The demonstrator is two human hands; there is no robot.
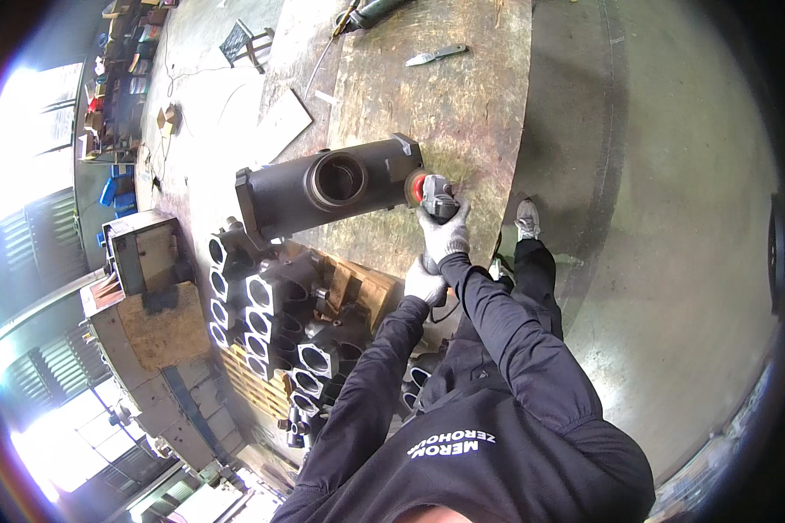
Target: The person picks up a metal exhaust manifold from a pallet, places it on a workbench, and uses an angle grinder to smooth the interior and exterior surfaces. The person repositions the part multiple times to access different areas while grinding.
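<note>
While both hands [447,234] grip grinder [441,206], red disc [417,186] sits at pipe [283,199] end.

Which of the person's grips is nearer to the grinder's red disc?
Right: the right grip is close behind the red disc; the left grip is farther back along the grinder.

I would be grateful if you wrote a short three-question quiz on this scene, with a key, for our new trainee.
1. True or false: the left hand and the right hand are both gloved.
2. Which hand is nearer the red disc of the power tool?
3. What shape is the opening in the dark casting?
A. Square
B. Round
C. Triangular

Key: 1. True; 2. The right hand; 3. B
</note>
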